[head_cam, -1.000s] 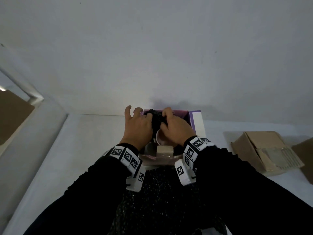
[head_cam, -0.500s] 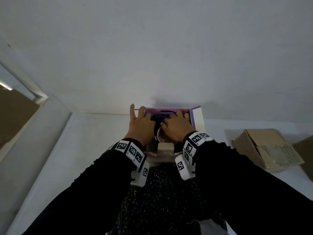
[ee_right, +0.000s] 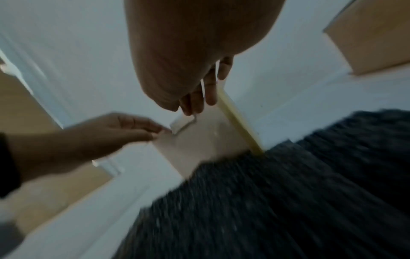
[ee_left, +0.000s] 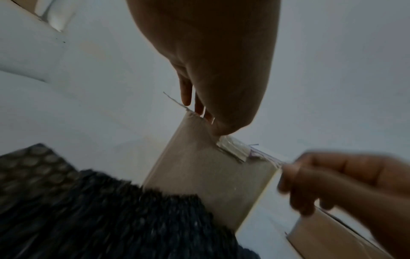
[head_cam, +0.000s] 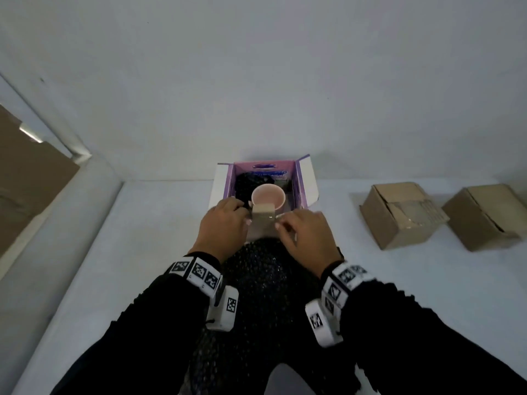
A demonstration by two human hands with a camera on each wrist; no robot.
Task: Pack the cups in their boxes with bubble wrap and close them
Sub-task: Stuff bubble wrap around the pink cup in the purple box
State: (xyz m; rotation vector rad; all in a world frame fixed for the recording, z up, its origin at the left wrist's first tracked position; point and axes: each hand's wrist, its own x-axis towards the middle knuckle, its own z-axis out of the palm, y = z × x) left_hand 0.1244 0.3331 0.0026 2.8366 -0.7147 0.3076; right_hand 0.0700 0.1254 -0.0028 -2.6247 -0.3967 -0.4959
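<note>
Pinching the near lid flap [head_cam: 263, 223] at its two corners, left hand [head_cam: 224, 223] and right hand [head_cam: 306, 235] level, I see the pink cup [head_cam: 268, 196] upright inside the purple box [head_cam: 302, 181] just beyond.

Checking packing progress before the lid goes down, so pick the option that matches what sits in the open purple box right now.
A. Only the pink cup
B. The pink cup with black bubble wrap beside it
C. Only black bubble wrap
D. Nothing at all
B: the head view shows the pink cup upright in the purple box, with dark bubble wrap bunched on its left side.
</note>
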